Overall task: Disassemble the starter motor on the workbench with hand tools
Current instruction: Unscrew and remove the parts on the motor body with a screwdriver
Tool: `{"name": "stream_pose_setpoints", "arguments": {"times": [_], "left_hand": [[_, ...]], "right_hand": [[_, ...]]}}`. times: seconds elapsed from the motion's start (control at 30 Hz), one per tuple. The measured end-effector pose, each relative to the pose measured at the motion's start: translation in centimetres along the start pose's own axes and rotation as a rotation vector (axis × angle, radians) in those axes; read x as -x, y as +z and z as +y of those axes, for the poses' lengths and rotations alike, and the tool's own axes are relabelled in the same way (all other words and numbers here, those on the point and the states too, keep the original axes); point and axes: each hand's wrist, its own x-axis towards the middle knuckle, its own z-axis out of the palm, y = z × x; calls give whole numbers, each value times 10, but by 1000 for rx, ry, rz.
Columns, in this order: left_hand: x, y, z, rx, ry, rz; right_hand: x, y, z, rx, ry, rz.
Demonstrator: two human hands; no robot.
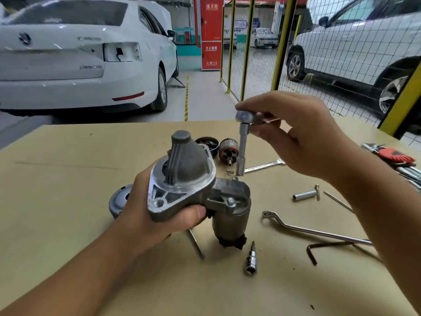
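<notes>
The grey starter motor housing [184, 176] with its solenoid [230, 213] stands upright on the workbench [68, 179]. My left hand [155, 215] grips the housing's mounting flange from below. Above the solenoid, my right hand [298, 135] holds a ratchet with a long socket [242, 147]. The socket points straight down, its lower end just above the solenoid's top. Behind the housing lie the removed armature [227, 152] and a black brush holder [207, 144]. A round end cap [119, 202] lies partly hidden behind my left hand.
Loose tools lie to the right: an open-end spanner [265, 166], a small socket with a bolt [306, 195], an offset ring wrench [314, 231], a hex key [313, 254], a bit socket [251, 262] and a red-handled hex key set [396, 156]. A yellow mesh fence stands behind the bench.
</notes>
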Motion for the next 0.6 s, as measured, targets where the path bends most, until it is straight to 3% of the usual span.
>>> {"name": "stream_pose_setpoints", "arguments": {"times": [0.33,0.47,0.6], "left_hand": [[-1,0,4,-15,10,-9],[-2,1,1,32,4,-49],[1,6,7,108,7,8]], "right_hand": [[-6,-7,-11,52,-29,-73],[-8,-19,-29,187,71,-161],[-14,-35,-54,317,150,-243]]}}
